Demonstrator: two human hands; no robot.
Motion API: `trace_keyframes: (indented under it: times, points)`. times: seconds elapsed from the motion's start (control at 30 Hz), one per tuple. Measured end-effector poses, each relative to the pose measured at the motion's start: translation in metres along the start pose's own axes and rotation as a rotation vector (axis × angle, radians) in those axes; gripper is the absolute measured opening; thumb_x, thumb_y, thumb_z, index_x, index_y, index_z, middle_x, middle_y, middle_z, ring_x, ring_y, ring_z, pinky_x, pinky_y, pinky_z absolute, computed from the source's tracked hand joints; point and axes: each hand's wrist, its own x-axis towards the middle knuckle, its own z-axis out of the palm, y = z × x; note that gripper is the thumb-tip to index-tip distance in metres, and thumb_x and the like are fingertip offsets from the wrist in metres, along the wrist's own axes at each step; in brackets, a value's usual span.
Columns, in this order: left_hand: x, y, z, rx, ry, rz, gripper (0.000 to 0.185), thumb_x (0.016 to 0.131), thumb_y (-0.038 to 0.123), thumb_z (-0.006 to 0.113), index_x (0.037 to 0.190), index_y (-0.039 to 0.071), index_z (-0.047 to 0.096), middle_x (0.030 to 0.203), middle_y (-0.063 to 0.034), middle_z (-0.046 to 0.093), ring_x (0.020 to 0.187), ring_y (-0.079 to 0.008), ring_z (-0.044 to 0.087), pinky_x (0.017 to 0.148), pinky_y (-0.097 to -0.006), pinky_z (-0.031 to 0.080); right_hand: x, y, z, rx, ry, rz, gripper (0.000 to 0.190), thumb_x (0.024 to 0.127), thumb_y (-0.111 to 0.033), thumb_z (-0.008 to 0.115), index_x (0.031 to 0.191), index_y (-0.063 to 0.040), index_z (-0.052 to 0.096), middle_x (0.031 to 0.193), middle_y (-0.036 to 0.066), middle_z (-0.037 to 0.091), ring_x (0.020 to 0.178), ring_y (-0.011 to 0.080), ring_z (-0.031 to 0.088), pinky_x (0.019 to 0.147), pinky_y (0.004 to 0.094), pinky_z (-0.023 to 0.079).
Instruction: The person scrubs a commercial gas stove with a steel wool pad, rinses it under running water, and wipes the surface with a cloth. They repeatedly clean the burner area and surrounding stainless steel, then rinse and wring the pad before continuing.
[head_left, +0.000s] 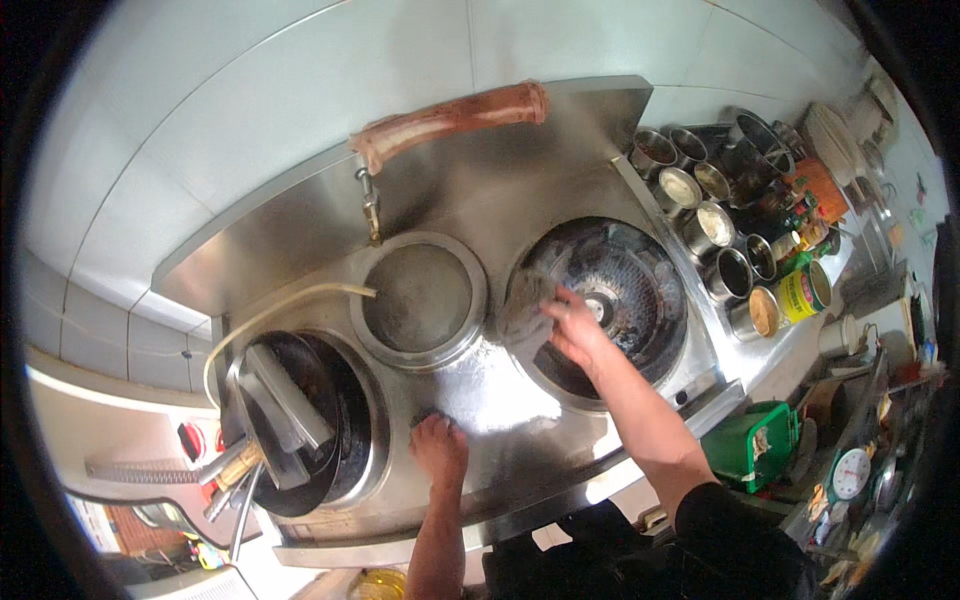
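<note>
My right hand (576, 328) is over the left part of the round black burner well (645, 277), its fingers on a blurred grey rounded thing (527, 309) whose kind I cannot make out. Lower and to the left, my left hand (441, 450) rests with curled fingers on the stainless-steel cooktop (495, 450). A small dark patch shows at its fingertips; whether it is something gripped or a shadow is unclear. Between and behind the hands, a round metal-rimmed basin (420, 300) is set in the cooktop.
Woks (300, 480) with steel utensils fill the left burner. A pale hose (292, 294) reaches the basin below a cloth-wrapped tap (369, 202). Several seasoning pots (712, 225) and a yellow-green can (806, 292) line the right side. A green bin (754, 446) stands at lower right.
</note>
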Motion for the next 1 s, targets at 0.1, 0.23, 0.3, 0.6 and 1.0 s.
trace_keyframes:
  times: [0.1, 0.23, 0.3, 0.6, 1.0]
  points:
    - [0.026, 0.014, 0.009, 0.031, 0.146, 0.079, 0.06, 0.076, 0.03, 0.067, 0.123, -0.003, 0.051, 0.14, -0.0259, 0.039, 0.127, -0.0439, 0.038, 0.108, -0.053, 0.028, 0.058, -0.04, -0.01, 0.081, -0.006, -0.163, 0.035, 0.091, -0.005, 0.054, 0.125, -0.003, 0.049, 0.118, 0.013, 0.058, 0.108, 0.0281, 0.058, 0.092, 0.0438, 0.05]
    - [0.046, 0.046, 0.032, 0.127, 0.133, 0.022, 0.08, 0.075, 0.039, 0.07, 0.132, -0.01, 0.04, 0.146, -0.0347, 0.023, 0.137, -0.0483, 0.021, 0.112, -0.0522, 0.021, 0.152, -0.134, -0.039, 0.12, 0.042, -0.381, 0.039, 0.091, -0.011, 0.057, 0.129, -0.005, 0.048, 0.124, 0.012, 0.055, 0.114, 0.0285, 0.054, 0.096, 0.0485, 0.044]
    - [0.044, 0.049, 0.033, 0.152, 0.074, -0.033, 0.089, 0.075, 0.043, 0.071, 0.135, -0.013, 0.035, 0.148, -0.0357, 0.016, 0.14, -0.048, 0.015, 0.114, -0.0515, 0.018, 0.185, -0.172, -0.033, 0.062, 0.198, -0.432, 0.041, 0.09, -0.011, 0.058, 0.129, -0.004, 0.048, 0.126, 0.013, 0.054, 0.116, 0.0281, 0.051, 0.097, 0.0478, 0.043]
    - [0.05, 0.033, 0.03, 0.228, -0.004, 0.068, 0.094, 0.07, 0.039, 0.077, 0.134, -0.014, 0.034, 0.147, -0.0381, 0.014, 0.138, -0.0514, 0.016, 0.113, -0.0504, 0.021, 0.292, -0.06, 0.095, -0.787, 0.712, -1.156, 0.036, 0.085, -0.008, 0.058, 0.119, 0.001, 0.05, 0.122, 0.024, 0.052, 0.109, 0.0326, 0.054, 0.09, 0.0396, 0.044]
    - [0.29, 0.229, -0.221, 0.107, 0.816, 0.619, 0.056, 0.076, 0.013, 0.07, 0.128, 0.007, 0.052, 0.13, -0.0158, 0.052, 0.121, -0.0349, 0.049, 0.103, -0.0465, 0.037, 0.247, -0.186, 0.037, -0.442, 0.093, -0.327, 0.049, 0.086, -0.009, 0.059, 0.133, -0.005, 0.044, 0.129, 0.012, 0.049, 0.112, 0.025, 0.048, 0.09, 0.0407, 0.041]
